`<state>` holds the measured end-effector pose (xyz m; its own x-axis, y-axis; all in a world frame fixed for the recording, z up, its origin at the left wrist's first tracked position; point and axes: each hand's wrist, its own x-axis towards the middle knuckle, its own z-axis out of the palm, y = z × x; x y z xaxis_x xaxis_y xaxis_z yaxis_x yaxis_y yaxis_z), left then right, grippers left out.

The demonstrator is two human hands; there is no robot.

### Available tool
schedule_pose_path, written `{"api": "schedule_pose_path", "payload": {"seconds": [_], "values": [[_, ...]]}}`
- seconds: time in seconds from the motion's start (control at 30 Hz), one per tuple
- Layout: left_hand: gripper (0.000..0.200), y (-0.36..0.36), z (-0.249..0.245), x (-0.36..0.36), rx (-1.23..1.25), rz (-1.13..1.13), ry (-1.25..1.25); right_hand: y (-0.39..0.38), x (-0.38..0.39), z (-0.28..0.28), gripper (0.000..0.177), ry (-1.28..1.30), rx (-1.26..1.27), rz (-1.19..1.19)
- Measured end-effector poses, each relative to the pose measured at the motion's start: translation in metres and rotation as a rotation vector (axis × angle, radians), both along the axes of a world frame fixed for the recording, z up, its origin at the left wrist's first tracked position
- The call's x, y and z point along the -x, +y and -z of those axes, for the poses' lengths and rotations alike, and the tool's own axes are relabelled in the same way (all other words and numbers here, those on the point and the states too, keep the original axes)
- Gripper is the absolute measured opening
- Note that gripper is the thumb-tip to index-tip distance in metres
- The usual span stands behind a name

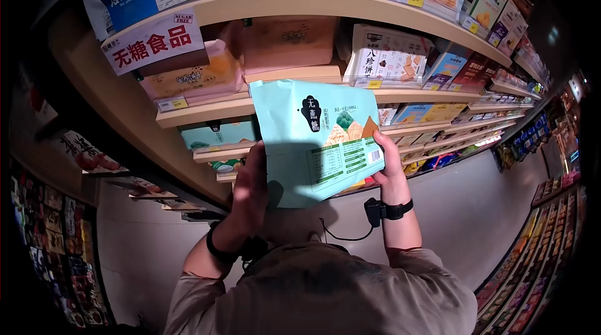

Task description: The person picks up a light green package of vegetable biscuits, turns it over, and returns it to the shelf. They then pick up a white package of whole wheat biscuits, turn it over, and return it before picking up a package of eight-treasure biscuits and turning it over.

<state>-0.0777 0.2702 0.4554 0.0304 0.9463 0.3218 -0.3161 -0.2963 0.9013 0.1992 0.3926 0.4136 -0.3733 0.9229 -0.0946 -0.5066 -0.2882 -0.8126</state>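
Note:
A mint-green food bag (291, 166) with a black label, a food picture and green printed tables is held up in front of the shelves. My left hand (250, 181) grips its left edge, in shadow. On the right edge, my right hand (389, 156) holds the bag with the thumb on its front and the other fingers partly behind it. Both wrists wear black bands. The bag's back side is hidden.
Curved wooden shelves (313, 2) with packaged foods and price tags stand ahead. A white sign with red characters (153, 41) hangs at the upper left. More stocked racks (532, 266) are at the lower right and far left. Grey floor (463, 203) lies below.

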Motion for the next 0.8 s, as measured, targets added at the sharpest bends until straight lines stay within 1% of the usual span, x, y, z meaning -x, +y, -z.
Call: {"api": "schedule_pose_path", "payload": {"seconds": [0.07, 0.1, 0.13, 0.17, 0.2, 0.27, 0.3, 0.37, 0.4, 0.47, 0.5, 0.57, 0.6, 0.63, 0.67, 0.7, 0.77, 0.8], "values": [[0.075, 0.001, 0.002, -0.001, -0.227, 0.211, -0.154, 0.002, -0.002, 0.009, 0.053, 0.038, 0.013, -0.015], [0.075, -0.001, 0.000, -0.003, -0.228, 0.207, -0.160, 0.002, -0.002, 0.012, 0.053, 0.091, 0.010, -0.035], [0.076, -0.004, -0.007, -0.005, -0.127, 0.187, -0.109, 0.002, -0.001, 0.013, 0.053, 0.143, 0.007, -0.056], [0.078, -0.006, -0.010, -0.006, -0.025, 0.167, -0.057, 0.001, 0.000, 0.013, 0.053, 0.139, 0.007, -0.059], [0.078, -0.006, -0.007, -0.005, -0.025, 0.165, -0.060, 0.000, 0.000, 0.013, 0.053, 0.137, 0.001, -0.047], [0.081, -0.005, -0.002, -0.002, 0.085, 0.143, -0.087, -0.001, 0.001, 0.011, 0.053, 0.137, -0.006, -0.034], [0.081, -0.005, -0.004, -0.003, 0.087, 0.145, -0.085, -0.003, 0.000, 0.009, 0.053, 0.122, -0.029, -0.031], [0.082, -0.003, -0.015, -0.006, -0.006, 0.039, 0.012, -0.008, 0.000, 0.002, 0.054, 0.114, -0.052, -0.016], [0.082, -0.002, -0.015, -0.005, -0.007, 0.052, 0.018, -0.009, 0.000, -0.004, 0.055, 0.035, -0.115, 0.013], [0.079, 0.002, -0.011, 0.004, 0.112, 0.054, 0.006, -0.023, 0.009, -0.029, 0.059, -0.112, -0.238, 0.112], [0.077, 0.007, 0.001, 0.014, 0.270, 0.058, 0.022, -0.032, 0.010, -0.043, 0.059, -0.118, -0.226, 0.127], [0.071, 0.013, 0.001, 0.013, 0.364, 0.073, -0.081, -0.047, 0.020, -0.060, 0.059, -0.206, -0.349, 0.212], [0.071, 0.019, 0.009, 0.016, 0.366, 0.096, -0.066, -0.052, 0.024, -0.065, 0.062, -0.267, -0.469, 0.238], [0.068, 0.027, 0.025, 0.022, 0.316, 0.133, -0.038, -0.056, 0.028, -0.067, 0.064, -0.331, -0.587, 0.262], [0.065, 0.034, 0.039, 0.024, 0.267, 0.167, -0.011, -0.059, 0.033, -0.072, 0.072, -0.488, -0.740, 0.337], [0.065, 0.037, 0.050, 0.024, 0.271, 0.181, 0.003, -0.072, 0.032, -0.085, 0.087, -0.678, -0.775, 0.316], [0.062, 0.042, 0.068, 0.028, 0.316, 0.198, -0.050, -0.085, 0.040, -0.095, 0.104, -0.727, -0.810, 0.304], [0.064, 0.044, 0.080, 0.034, 0.386, 0.250, -0.055, -0.090, 0.044, -0.100, 0.104, -0.720, -0.799, 0.311]]}}
